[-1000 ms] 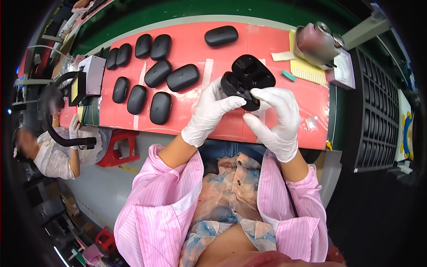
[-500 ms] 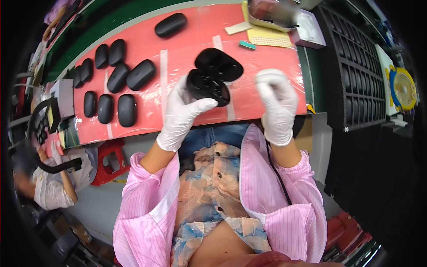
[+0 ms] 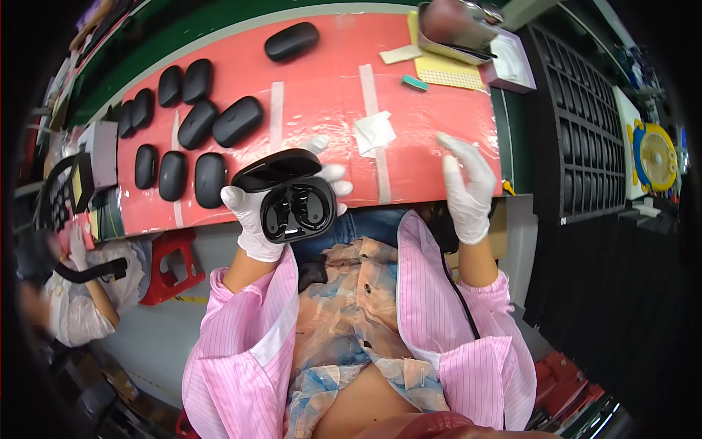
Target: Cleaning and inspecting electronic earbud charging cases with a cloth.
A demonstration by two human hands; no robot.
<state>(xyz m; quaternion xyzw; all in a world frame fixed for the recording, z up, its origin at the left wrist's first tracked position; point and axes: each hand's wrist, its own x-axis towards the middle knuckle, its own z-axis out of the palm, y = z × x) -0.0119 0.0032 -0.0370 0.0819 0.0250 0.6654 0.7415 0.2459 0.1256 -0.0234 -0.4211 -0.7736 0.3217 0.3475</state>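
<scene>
My left hand (image 3: 256,227), in a white glove, holds an open black earbud case (image 3: 298,211) near the front edge of the pink mat. The lid (image 3: 276,170) is tipped back, and two glossy black earbuds with ear hooks sit in the base. Fingers of this hand show beyond the case's right side. My right hand (image 3: 469,186), also gloved, is at the mat's right part with fingers stretched and nothing in it. Between the hands, a crumpled white wipe (image 3: 374,133) lies on the mat.
Several closed black cases (image 3: 210,180) lie on the pink mat (image 3: 329,88) at left. Back right are a bin (image 3: 457,33), a yellow pad (image 3: 450,73) and a small green block (image 3: 414,83). A black compartment rack (image 3: 585,132) and a yellow-blue fan (image 3: 653,151) stand right. Another person sits far left.
My left hand has brought the earbud case left and nearer, turning its inside upward. The right hand's fingers have opened out. The white wipe now shows where the case was.
</scene>
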